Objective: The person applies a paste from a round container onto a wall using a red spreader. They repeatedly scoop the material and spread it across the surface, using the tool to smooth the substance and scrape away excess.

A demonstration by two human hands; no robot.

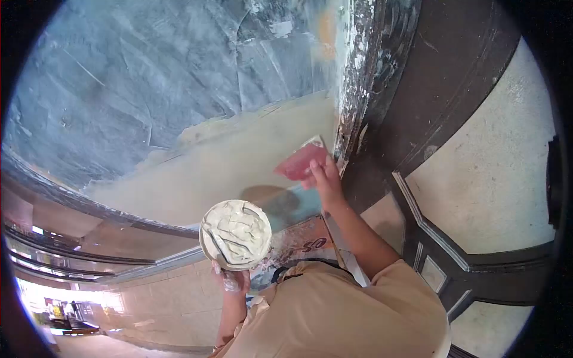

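My right hand grips a red plastic spreader and presses it flat against the wall, at the right edge of a fresh beige putty patch beside a dark door frame. My left hand holds up a round pan heaped with pale putty, below and left of the spreader.
The upper wall is grey-blue and streaked, uncoated. A dark panelled door stands to the right. A grey moulding borders the patch at lower left, with tiled floor beyond. My beige sleeve and shirt fill the bottom.
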